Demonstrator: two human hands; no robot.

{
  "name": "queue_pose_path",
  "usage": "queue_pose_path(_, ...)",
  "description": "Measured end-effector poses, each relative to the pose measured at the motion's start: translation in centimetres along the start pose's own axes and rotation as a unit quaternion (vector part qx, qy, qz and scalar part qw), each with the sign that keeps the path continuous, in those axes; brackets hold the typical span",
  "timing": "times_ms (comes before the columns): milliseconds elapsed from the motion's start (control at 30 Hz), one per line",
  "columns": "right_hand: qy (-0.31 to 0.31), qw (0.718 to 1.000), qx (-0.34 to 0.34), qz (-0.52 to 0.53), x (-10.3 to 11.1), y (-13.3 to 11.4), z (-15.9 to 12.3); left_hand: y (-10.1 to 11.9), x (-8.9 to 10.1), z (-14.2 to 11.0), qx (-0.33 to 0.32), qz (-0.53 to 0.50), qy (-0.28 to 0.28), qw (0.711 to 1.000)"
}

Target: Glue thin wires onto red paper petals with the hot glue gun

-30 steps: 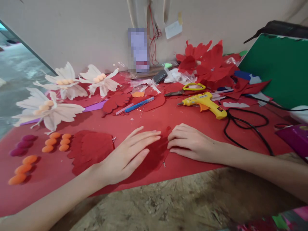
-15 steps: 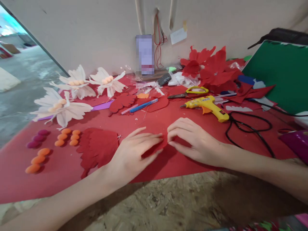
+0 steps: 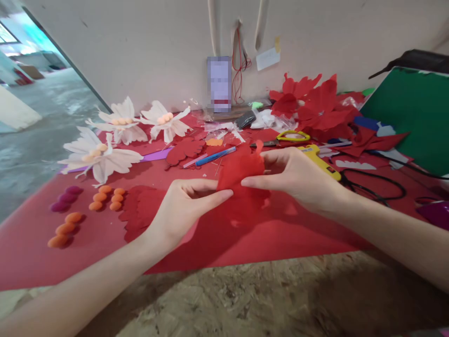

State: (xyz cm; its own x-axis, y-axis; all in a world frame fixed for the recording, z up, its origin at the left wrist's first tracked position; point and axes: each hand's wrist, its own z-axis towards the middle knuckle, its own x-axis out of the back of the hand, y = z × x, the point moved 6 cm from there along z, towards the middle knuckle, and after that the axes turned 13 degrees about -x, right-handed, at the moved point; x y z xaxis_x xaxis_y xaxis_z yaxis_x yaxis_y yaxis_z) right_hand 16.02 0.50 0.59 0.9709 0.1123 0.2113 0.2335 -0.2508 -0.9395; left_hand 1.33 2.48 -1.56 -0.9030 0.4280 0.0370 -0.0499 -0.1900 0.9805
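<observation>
A red fabric petal (image 3: 242,196) is raised above the red-covered table, pinched from both sides. My left hand (image 3: 189,206) grips its left edge between thumb and fingers. On the other side my right hand (image 3: 287,175) closes thumb and fingers on its upper right part. The petal's lower part is smeared by motion. Left of my left hand lies a pile of red scalloped petals (image 3: 138,210), partly hidden by that hand. Behind my right hand a yellow glue gun (image 3: 321,161) shows only in part.
White fabric flowers (image 3: 100,157) stand at the back left, with orange pom-poms (image 3: 66,228) and purple pom-poms (image 3: 66,199) nearer. Yellow-handled scissors (image 3: 293,136), a blue pen (image 3: 215,156) and red flowers (image 3: 319,107) lie behind. A black cord (image 3: 379,185) and green board (image 3: 410,121) are right.
Both hands have lifted from the table surface with the red petal, which now stands upright between them. The view has shifted slightly, so the background sits further right.
</observation>
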Motion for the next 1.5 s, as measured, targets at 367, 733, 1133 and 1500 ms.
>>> queue_pose_path(367, -0.013, 0.995, -0.062, 0.075, -0.9, 1.4, 0.2, 0.5, 0.1, -0.4, -0.013, 0.144, 0.003, 0.989)
queue_pose_path(733, 0.027, 0.998, -0.026, 0.056, 0.8, 0.6, 1.0, -0.5, -0.2, -0.2, 0.035, 0.054, -0.002, 0.998)
queue_pose_path(1133, 0.004, 0.998, -0.044, 0.044, -1.1, 1.6, 0.8, -0.8, 0.0, -0.1, 0.046, 0.127, -0.031, 0.990)
queue_pose_path(1500, -0.013, 1.000, -0.020, 0.014, -0.4, 0.9, 1.2, -0.7, 0.3, 0.2, 0.022, 0.122, -0.030, 0.992)
